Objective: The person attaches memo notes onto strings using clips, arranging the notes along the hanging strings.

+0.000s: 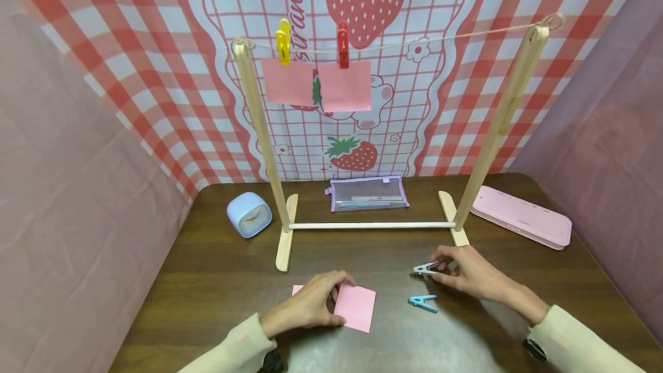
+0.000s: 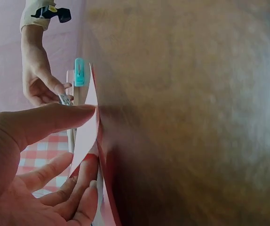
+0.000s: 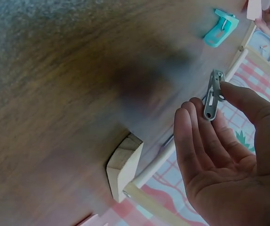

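My left hand [image 1: 313,302] pinches a square pink paper [image 1: 357,308] between thumb and fingers, low over the table. Another pink paper [image 1: 297,289] shows just its corner behind that hand, the remainder hidden. In the left wrist view the held paper [image 2: 85,136] stands edge-on, tilted up from a second sheet. To the right, my right hand [image 1: 473,275] grips a grey clothespin [image 3: 213,94] by its handle end, between thumb and fingers. A light blue clothespin [image 1: 423,303] lies on the table between the two hands.
A wooden stand [image 1: 505,114] carries a string; yellow [image 1: 283,45] and red [image 1: 343,45] clothespins hang two pink papers [image 1: 345,92] on it. Behind its crossbar [image 1: 370,225] lies a mesh pouch [image 1: 369,194]. A blue clock [image 1: 248,215] sits left, a pink case [image 1: 520,217] right.
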The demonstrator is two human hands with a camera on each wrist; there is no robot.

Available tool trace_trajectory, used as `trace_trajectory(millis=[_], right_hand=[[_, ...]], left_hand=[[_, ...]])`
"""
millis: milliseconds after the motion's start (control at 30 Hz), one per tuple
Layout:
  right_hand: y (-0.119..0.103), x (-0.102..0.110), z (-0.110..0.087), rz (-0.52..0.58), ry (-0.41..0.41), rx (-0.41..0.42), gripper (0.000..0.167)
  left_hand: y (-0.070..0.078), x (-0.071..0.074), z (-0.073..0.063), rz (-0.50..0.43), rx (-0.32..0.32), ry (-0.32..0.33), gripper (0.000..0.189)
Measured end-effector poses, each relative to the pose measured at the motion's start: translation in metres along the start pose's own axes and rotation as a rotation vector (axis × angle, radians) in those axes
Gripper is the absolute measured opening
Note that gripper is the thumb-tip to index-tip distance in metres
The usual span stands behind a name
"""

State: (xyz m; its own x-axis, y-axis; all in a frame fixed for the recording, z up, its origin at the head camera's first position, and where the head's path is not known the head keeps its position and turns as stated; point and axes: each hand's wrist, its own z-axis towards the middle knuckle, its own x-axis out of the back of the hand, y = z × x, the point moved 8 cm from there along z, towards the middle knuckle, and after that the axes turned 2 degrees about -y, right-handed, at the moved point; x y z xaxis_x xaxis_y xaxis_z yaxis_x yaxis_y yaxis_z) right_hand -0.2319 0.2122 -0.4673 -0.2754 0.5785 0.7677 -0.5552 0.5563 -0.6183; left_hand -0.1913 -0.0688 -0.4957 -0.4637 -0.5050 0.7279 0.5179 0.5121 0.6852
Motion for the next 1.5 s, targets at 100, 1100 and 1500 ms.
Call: trace_trajectory(millis=[100, 1100, 1500], right_hand=[[-0.001, 0.002, 0.001, -0.009, 0.014, 0.016, 0.02], [-0.019, 0.014, 0.011, -0.065, 0.099, 0.124, 0.026], [-0.028, 0.025, 0.02, -0.085, 0.117, 0.118, 0.027]], left_hand=[[-0.002, -0.001, 0.001, -0.07, 0.029, -0.004, 0.061], [-0.021, 0.021, 0.01, -0.349, 0.099, 0.296, 0.032], [-0.027, 0.031, 0.018, -0.539, 0.139, 0.381, 0.027]])
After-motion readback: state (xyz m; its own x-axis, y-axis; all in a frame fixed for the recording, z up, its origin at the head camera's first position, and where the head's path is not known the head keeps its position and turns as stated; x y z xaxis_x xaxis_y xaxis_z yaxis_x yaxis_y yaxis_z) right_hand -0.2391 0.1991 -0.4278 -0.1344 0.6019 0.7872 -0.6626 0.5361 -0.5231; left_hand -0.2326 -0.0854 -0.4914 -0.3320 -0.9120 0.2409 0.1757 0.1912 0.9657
